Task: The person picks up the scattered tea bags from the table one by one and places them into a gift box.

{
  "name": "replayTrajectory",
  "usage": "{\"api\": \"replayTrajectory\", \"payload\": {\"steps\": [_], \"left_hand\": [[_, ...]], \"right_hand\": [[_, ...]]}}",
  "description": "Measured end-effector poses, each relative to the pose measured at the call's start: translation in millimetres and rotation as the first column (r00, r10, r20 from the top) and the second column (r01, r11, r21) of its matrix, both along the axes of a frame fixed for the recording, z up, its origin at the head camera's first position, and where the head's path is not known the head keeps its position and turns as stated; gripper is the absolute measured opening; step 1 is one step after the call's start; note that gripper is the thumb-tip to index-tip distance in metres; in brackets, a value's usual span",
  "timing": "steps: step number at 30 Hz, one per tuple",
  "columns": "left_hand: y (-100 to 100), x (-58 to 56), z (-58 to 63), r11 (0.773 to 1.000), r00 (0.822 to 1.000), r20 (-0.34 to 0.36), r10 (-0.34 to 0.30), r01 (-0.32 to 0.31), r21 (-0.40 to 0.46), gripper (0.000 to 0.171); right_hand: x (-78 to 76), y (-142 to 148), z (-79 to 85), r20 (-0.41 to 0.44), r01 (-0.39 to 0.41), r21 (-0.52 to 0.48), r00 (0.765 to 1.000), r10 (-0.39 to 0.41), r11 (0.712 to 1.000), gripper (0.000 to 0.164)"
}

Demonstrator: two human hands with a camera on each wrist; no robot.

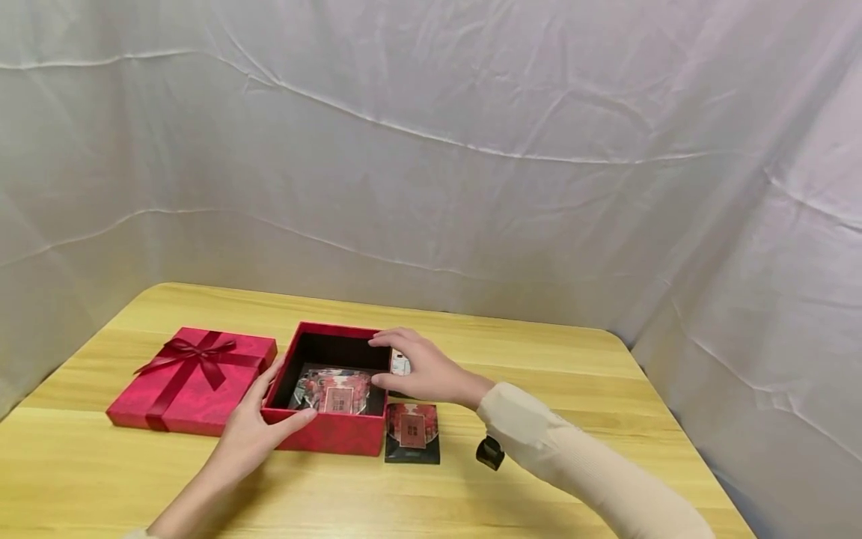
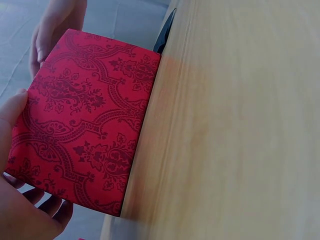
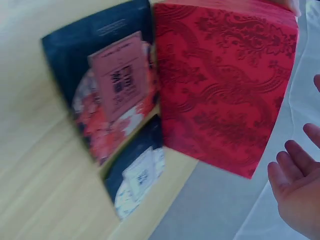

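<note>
Red patterned box (image 1: 330, 436), open at the top, standing on the wooden counter (image 1: 552, 374); a floral packet (image 1: 326, 385) lies flat inside. Left hand (image 1: 259, 427) grips the box at its near left corner, thumb against the near wall. Right hand (image 1: 424, 367), fingers loosely extended and holding nothing, is at the right rim. Just beside the right wall lie a black-and-red packet (image 1: 412, 434) and, farther back, a pale-labelled packet (image 3: 139, 172). At left: ribboned lid (image 1: 178, 397) with bow.
</note>
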State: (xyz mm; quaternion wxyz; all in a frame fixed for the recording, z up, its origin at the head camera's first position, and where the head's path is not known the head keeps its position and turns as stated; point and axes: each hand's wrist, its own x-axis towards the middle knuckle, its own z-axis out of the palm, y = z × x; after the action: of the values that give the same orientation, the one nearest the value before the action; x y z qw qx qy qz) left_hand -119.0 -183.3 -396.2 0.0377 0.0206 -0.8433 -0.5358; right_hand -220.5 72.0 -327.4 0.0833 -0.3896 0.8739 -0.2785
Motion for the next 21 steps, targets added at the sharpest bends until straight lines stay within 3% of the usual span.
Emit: {"api": "replayTrajectory", "payload": {"steps": [7,21], "left_hand": [[-0.4,-0.6,-0.4,1.0,1.0,0.005,-0.004,0.004,-0.007,0.096],[-0.6,-1.4,-0.6,1.0,1.0,0.002,-0.006,0.006,0.004,0.094]], "right_hand": [[-0.3,26.1,-19.1,0.034,0.075,-0.059,0.997,-0.073,0.995,0.053],[9.9,65.7,-57.0,0.108,0.085,0.055,0.99,-0.091,0.995,0.062]]}}
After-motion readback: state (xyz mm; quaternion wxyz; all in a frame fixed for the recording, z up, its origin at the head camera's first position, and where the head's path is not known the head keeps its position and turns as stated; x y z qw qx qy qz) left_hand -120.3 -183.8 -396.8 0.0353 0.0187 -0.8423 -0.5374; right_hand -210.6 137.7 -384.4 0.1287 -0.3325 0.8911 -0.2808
